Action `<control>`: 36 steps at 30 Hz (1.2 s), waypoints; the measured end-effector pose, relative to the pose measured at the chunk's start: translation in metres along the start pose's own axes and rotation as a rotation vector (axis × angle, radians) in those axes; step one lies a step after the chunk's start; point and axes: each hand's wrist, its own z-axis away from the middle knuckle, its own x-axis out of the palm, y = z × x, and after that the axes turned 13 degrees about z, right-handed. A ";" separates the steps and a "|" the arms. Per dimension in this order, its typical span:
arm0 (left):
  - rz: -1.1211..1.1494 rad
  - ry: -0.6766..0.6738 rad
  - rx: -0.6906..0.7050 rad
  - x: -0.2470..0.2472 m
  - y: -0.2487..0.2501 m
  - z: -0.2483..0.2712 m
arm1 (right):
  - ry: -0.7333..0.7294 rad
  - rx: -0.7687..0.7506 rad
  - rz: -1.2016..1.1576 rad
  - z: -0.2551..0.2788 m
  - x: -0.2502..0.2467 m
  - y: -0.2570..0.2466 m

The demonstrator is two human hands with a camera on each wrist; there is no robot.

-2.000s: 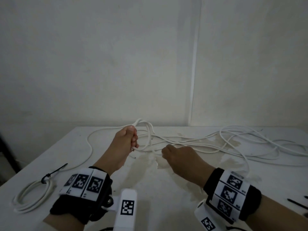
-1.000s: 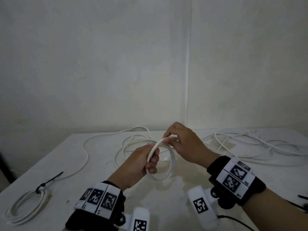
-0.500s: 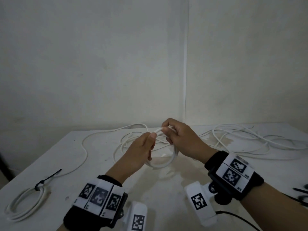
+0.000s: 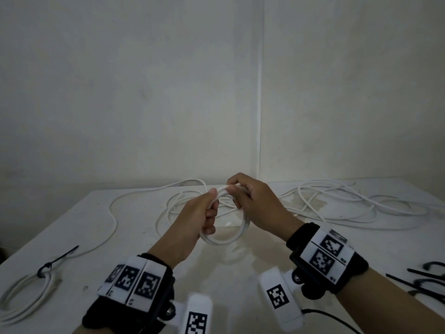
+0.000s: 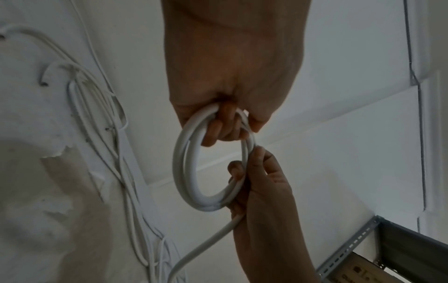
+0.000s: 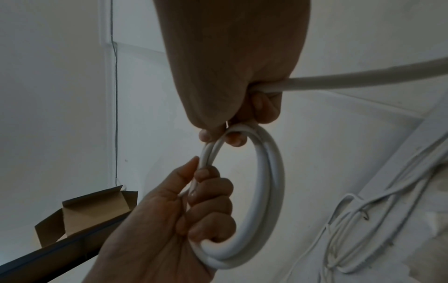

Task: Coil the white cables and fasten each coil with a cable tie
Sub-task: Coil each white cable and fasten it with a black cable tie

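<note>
I hold a small coil of white cable (image 4: 225, 240) in the air over the white table (image 4: 240, 290). My left hand (image 4: 212, 208) grips the coil's left side, with fingers curled through the loops (image 5: 184, 172). My right hand (image 4: 237, 194) pinches the top of the coil (image 6: 269, 181), and the cable's free length (image 6: 363, 78) runs out of its fist to the right. More loose white cable (image 4: 337, 203) sprawls across the back of the table.
A coil bound with a black cable tie (image 4: 26, 295) lies at the table's front left. Spare black cable ties (image 4: 426, 278) lie at the right edge. Off the table are a cardboard box (image 6: 92, 206) and a metal rack (image 5: 387, 249).
Both hands lifted the cable off the table and wound it into a small coil. Over the last half second they have stayed close together on the coil's top.
</note>
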 end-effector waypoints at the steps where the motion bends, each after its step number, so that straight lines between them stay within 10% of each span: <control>1: -0.020 0.004 0.011 0.000 -0.001 0.000 | 0.000 0.006 -0.013 0.002 0.000 0.001; 23: 0.427 0.340 0.180 -0.053 0.006 -0.019 | 0.094 -0.002 0.258 0.011 -0.010 0.062; 36: 0.364 0.417 0.332 -0.056 0.025 -0.023 | 0.060 -0.480 0.919 -0.007 0.035 0.071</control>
